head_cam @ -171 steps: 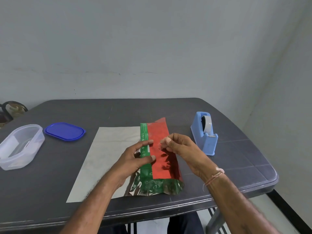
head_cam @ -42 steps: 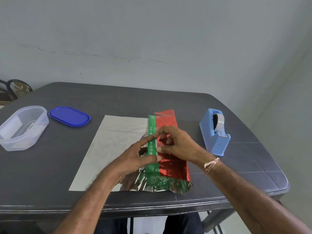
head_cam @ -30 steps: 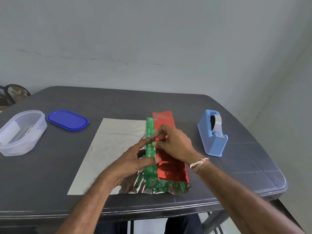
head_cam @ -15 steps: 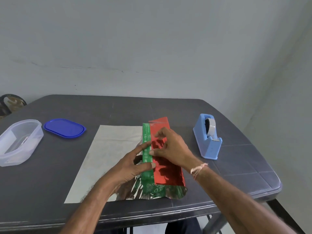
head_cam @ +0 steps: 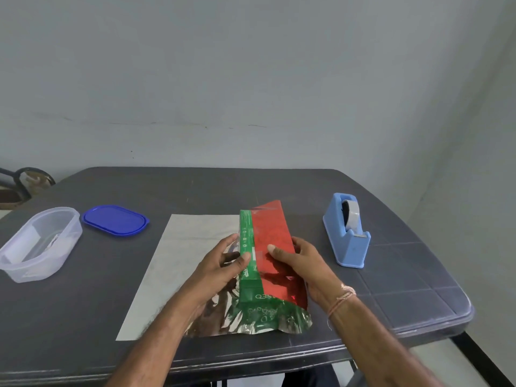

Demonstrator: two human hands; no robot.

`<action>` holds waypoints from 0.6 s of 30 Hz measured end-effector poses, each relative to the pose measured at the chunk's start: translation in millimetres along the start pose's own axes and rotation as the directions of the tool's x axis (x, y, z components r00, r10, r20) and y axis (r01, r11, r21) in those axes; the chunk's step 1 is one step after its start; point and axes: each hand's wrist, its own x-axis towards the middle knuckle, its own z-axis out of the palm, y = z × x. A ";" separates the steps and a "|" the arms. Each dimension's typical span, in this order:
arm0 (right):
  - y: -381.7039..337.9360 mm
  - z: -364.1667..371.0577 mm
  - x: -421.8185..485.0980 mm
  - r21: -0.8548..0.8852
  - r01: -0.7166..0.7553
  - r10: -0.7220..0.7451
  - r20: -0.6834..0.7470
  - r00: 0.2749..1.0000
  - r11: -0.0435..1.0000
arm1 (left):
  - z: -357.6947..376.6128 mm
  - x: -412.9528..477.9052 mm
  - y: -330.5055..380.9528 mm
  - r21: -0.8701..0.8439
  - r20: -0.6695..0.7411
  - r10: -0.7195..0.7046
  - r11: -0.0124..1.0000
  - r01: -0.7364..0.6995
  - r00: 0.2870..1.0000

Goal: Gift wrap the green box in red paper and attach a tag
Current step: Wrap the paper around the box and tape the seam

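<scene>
Sliding off the seam, the right hand [head_cam: 303,261] has left the top of the parcel and now clasps its right side. Everything sits on a grey table [head_cam: 251,185]. The red paper [head_cam: 272,227] lies silver side up on the left and is folded over the green box [head_cam: 247,247]. That box lies lengthwise in the middle of the table's near half, with only its left strip and near end bare. A clear tub [head_cam: 39,244] sits far left, holding what may be white slips, though they are too blurred to tell. A blue tape dispenser [head_cam: 347,233] stands right of the box, apart from it. A blue lid [head_cam: 116,220] lies just beside the tub. The left hand [head_cam: 220,265] grips the box, thumb on the green strip. The right hand's thumb presses the paper and its fingers curl round the box's side. A thread band [head_cam: 342,298] circles the right wrist.
</scene>
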 end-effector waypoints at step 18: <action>-0.7 1.1 18.2 -0.522 0.162 -0.151 0.063 0.987 0.837 | -98.9 18.1 -29.6 0.702 -0.661 0.087 0.420 0.575 0.745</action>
